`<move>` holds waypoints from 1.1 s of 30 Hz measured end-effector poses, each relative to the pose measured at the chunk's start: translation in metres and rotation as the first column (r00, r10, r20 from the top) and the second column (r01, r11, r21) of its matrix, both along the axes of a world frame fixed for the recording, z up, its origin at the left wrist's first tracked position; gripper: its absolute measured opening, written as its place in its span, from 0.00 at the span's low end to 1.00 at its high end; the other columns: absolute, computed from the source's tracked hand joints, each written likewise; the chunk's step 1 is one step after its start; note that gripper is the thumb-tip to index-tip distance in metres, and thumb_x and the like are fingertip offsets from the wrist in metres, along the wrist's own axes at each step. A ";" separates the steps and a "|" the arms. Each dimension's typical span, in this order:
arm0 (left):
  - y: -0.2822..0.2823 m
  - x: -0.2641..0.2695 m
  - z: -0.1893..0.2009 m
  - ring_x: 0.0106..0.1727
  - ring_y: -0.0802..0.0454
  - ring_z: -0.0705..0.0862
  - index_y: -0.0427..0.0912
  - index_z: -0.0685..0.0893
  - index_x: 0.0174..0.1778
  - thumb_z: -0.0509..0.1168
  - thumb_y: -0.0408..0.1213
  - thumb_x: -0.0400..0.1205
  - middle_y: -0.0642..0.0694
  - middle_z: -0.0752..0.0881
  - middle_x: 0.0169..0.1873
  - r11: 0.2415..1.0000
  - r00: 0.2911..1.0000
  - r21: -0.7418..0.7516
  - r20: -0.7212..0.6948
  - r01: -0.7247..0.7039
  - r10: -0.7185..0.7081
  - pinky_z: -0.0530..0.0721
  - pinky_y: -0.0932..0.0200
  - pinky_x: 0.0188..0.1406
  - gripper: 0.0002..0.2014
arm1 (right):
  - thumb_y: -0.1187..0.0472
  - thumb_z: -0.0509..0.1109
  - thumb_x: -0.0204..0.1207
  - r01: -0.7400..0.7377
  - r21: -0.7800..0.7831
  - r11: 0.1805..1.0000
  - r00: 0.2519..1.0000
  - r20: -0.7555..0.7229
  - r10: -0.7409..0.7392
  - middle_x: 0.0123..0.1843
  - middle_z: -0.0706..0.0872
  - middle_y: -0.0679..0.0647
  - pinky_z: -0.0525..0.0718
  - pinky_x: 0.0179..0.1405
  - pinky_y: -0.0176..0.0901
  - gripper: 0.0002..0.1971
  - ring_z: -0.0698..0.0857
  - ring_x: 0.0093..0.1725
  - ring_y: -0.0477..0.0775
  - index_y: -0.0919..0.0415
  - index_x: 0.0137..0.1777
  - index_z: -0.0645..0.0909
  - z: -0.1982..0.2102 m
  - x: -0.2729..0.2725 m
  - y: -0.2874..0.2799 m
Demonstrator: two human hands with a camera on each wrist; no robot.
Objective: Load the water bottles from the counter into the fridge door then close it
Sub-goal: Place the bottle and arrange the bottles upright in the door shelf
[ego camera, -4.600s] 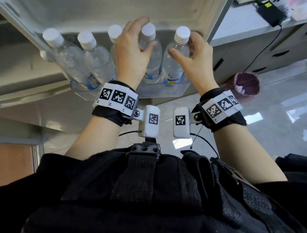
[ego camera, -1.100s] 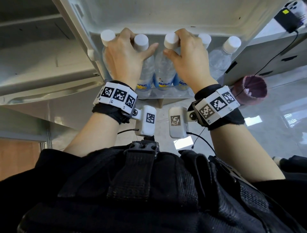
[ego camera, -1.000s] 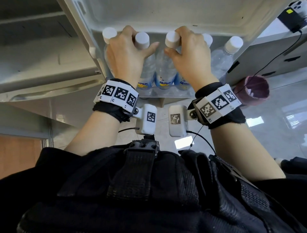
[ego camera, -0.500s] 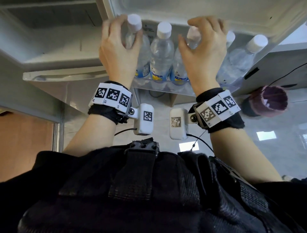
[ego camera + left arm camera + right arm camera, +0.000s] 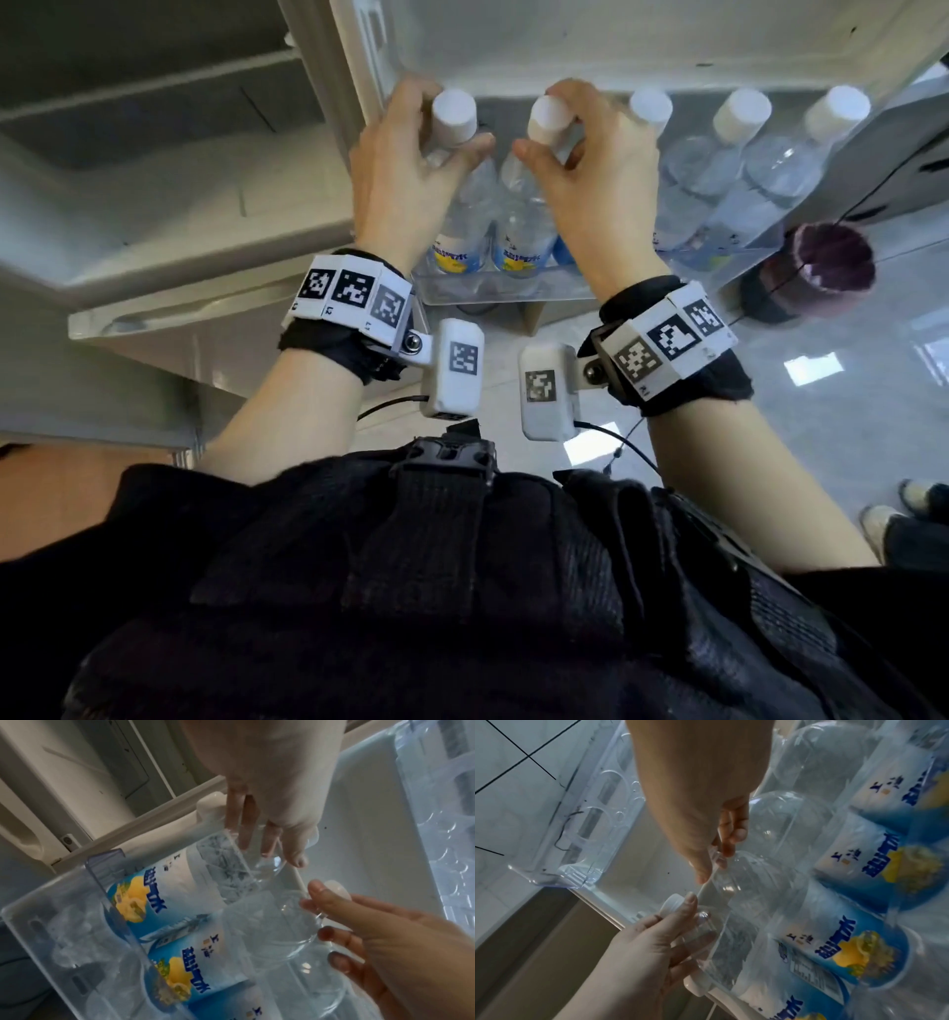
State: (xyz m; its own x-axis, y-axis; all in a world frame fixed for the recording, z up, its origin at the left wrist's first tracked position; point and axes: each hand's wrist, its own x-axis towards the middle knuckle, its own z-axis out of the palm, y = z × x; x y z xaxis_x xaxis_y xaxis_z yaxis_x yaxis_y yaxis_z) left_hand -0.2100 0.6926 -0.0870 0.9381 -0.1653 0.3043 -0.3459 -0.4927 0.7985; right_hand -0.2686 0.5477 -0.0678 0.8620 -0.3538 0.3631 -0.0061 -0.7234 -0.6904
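hands [image 5: 506, 180] round bottle necks [image 5: 544, 139]

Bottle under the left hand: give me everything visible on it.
The leftmost bottle is clear plastic with a white screw cap and a blue label with a yellow picture low on the body. It stands roughly upright at the hinge end of the clear door shelf, beside the second bottle; whether they touch I cannot tell. The left hand curls round its neck just below the cap, thumb on the near side. Its contents look clear; the fill level cannot be read.
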 end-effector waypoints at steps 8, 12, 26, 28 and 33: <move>-0.003 -0.005 0.008 0.37 0.52 0.86 0.37 0.81 0.44 0.77 0.58 0.67 0.49 0.89 0.36 0.989 0.981 0.027 0.134 -0.146 0.141 0.82 0.54 0.36 0.28 | 0.56 0.71 0.75 -0.010 -0.035 0.999 1.000 -0.020 0.010 0.46 0.85 0.61 0.68 0.37 0.41 0.16 0.74 0.39 0.50 0.66 0.56 0.79 0.002 0.004 -0.001; -0.006 -0.007 0.009 0.37 0.53 0.85 0.36 0.81 0.45 0.77 0.58 0.66 0.50 0.89 0.36 0.984 0.977 0.026 0.127 -0.174 0.170 0.82 0.54 0.37 0.28 | 0.56 0.71 0.75 -0.021 -0.037 0.999 0.999 -0.038 0.020 0.40 0.78 0.55 0.67 0.37 0.40 0.16 0.73 0.37 0.51 0.67 0.56 0.79 0.002 0.005 -0.002; -0.007 -0.009 0.004 0.34 0.61 0.80 0.35 0.80 0.45 0.77 0.56 0.68 0.59 0.82 0.34 0.987 0.983 -0.038 0.089 -0.156 0.159 0.82 0.57 0.36 0.27 | 0.59 0.68 0.75 -0.095 -0.096 0.991 0.995 -0.031 0.093 0.44 0.85 0.62 0.63 0.37 0.34 0.15 0.72 0.38 0.49 0.69 0.57 0.78 0.000 0.006 -0.006; -0.008 -0.010 0.002 0.34 0.61 0.79 0.34 0.80 0.45 0.77 0.55 0.68 0.59 0.82 0.34 0.985 0.982 -0.061 0.091 -0.162 0.167 0.80 0.60 0.35 0.27 | 0.60 0.68 0.75 -0.100 -0.102 0.990 0.995 -0.029 0.098 0.44 0.85 0.61 0.62 0.36 0.32 0.14 0.72 0.38 0.49 0.68 0.56 0.78 -0.001 0.006 -0.007; -0.010 -0.012 0.002 0.40 0.56 0.85 0.38 0.81 0.49 0.76 0.54 0.69 0.55 0.87 0.39 0.985 0.981 -0.035 0.098 -0.166 0.169 0.86 0.57 0.40 0.25 | 0.60 0.68 0.75 -0.101 -0.076 0.992 0.994 -0.049 0.097 0.41 0.76 0.49 0.64 0.32 0.25 0.14 0.72 0.39 0.48 0.67 0.57 0.79 0.000 0.006 -0.008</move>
